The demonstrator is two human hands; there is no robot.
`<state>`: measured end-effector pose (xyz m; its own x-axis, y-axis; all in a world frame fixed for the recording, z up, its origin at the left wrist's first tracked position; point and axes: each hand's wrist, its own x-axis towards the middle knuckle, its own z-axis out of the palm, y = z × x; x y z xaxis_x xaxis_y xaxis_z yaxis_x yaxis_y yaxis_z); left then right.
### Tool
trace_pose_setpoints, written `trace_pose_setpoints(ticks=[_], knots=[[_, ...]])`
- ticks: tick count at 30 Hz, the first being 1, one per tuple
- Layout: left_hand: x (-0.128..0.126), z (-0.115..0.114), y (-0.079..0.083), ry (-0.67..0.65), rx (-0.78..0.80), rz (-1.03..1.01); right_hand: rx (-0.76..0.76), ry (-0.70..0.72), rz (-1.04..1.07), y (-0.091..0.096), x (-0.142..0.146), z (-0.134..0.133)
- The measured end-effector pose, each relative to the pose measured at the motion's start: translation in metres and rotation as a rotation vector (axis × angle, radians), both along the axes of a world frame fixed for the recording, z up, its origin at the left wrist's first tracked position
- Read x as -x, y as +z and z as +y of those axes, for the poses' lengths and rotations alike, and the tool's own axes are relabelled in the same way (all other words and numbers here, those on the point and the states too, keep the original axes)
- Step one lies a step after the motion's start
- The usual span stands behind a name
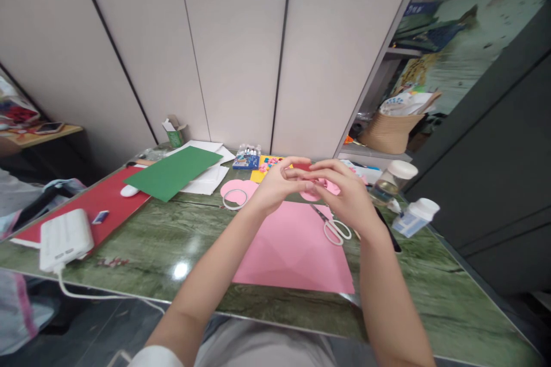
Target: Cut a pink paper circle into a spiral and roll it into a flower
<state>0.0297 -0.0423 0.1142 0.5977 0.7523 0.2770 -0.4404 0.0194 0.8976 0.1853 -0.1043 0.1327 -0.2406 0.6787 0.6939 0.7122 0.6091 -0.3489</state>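
Observation:
My left hand [275,186] and my right hand [346,195] meet above the table, fingertips pinched together. Something small and pinkish seems to be between them, mostly hidden by the fingers. Below lies a large sheet of pink paper [293,246]. White-handled scissors [336,231] rest on its right part, under my right hand. Left of my left hand are a pink paper cutout with rounded edges [241,186] and a white ring [235,199] partly on it. Behind my hands, small pink and coloured pieces [267,164] sit on yellow paper [257,176].
Green paper [176,172] overlaps white sheets [206,180] and red paper [114,200] at left, near a white power bank [66,238] with a cable. A blue box [247,159] stands at the back. On the right are a lidded jar [394,180] and a white bottle [416,218].

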Motion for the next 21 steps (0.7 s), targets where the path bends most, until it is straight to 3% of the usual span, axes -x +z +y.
trace_pose_setpoints(ticks=[7, 21], knots=[[-0.006, -0.002, -0.004, -0.019, 0.089, -0.079, -0.066, -0.113, 0.037, 0.002, 0.002, 0.000], [-0.009, -0.005, -0.003, 0.041, 0.130, -0.127, -0.055, -0.105, 0.047, 0.001, 0.004, 0.000]])
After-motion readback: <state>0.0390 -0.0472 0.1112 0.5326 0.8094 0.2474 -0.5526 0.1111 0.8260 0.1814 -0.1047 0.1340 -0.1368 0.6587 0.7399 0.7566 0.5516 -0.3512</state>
